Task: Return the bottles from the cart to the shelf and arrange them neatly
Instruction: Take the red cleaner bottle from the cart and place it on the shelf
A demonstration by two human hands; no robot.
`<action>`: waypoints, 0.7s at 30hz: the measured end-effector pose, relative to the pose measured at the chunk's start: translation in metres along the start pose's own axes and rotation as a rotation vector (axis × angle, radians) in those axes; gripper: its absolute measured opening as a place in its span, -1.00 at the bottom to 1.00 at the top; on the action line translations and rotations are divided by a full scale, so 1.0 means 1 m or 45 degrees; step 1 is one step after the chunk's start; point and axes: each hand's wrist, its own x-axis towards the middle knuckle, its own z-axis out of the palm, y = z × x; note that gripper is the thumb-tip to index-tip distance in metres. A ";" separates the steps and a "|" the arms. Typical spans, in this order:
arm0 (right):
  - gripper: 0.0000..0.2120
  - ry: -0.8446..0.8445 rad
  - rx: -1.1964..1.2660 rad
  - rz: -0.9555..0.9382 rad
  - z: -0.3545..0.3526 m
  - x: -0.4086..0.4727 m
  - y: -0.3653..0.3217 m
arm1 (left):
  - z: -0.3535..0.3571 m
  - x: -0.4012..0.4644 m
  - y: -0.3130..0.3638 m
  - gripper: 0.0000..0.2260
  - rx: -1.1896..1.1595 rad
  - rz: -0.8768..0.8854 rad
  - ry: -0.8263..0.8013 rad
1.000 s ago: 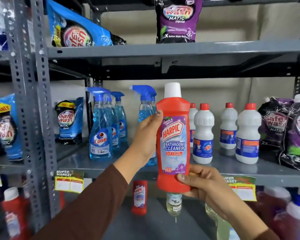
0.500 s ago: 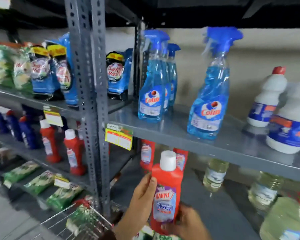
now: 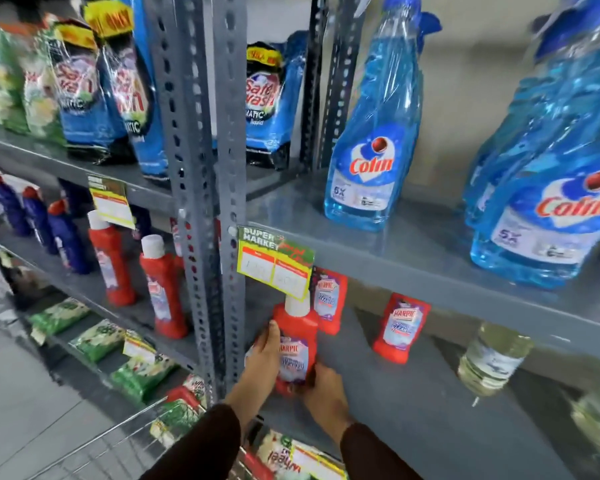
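Note:
A red Harpic bottle (image 3: pixel 297 344) with a white cap stands upright at the front left of the lower grey shelf (image 3: pixel 413 403). My left hand (image 3: pixel 262 358) wraps its left side and my right hand (image 3: pixel 323 389) grips its base from the right. Two more red Harpic bottles (image 3: pixel 400 329) stand behind it on the same shelf, one (image 3: pixel 328 301) partly hidden by a price tag. The wire cart (image 3: pixel 125 441) shows at the bottom left edge, holding packets.
A perforated grey upright (image 3: pixel 208 202) rises just left of my hands. The shelf above (image 3: pixel 430 258) holds blue Colin spray bottles (image 3: pixel 374 133). A price tag (image 3: pixel 274 263) hangs from its edge. Clear bottles (image 3: pixel 489 358) stand to the right. Red and blue bottles fill the left bay.
The bottle has gone from chest height down and forward onto the lower shelf. My view has dropped and moved closer to the rack; both hands stay on the bottle.

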 end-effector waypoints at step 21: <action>-0.66 0.139 0.344 -0.003 0.036 -0.083 0.015 | -0.102 -0.117 -0.137 -0.72 -0.400 -0.145 -0.140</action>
